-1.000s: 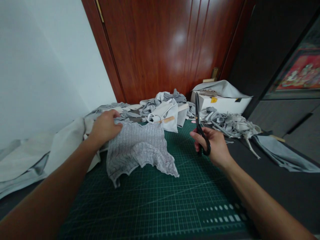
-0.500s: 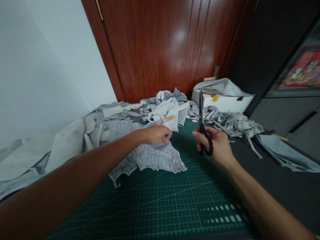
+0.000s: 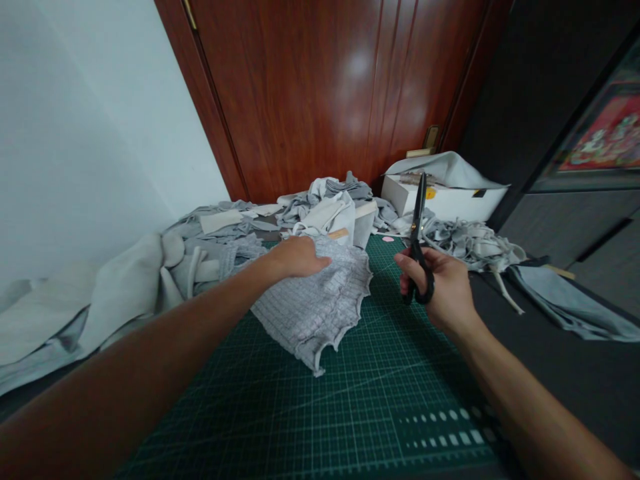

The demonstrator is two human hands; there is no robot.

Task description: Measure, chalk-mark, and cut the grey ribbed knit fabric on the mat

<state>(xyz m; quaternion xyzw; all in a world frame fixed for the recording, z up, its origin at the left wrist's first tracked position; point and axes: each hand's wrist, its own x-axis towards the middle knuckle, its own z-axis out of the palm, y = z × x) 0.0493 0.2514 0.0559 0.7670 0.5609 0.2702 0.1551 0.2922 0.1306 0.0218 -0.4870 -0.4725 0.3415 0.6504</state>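
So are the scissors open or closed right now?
Closed. The scissors show one thin dark blade line pointing up from the right hand, with no gap or V between blades.

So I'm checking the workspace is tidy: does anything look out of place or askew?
Yes. The ribbed grey fabric lies rumpled and skewed across the cutting mat under the left hand. Grey scraps are heaped loosely behind. The right hand holds scissors pointing up, blades shut.

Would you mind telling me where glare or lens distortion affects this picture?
Head view: soft glare patches sit on the glossy wooden door; the wide lens stretches both forearms at the lower corners and tilts the door frame; the scissors in the right hand and the grey cloth stay sharp.
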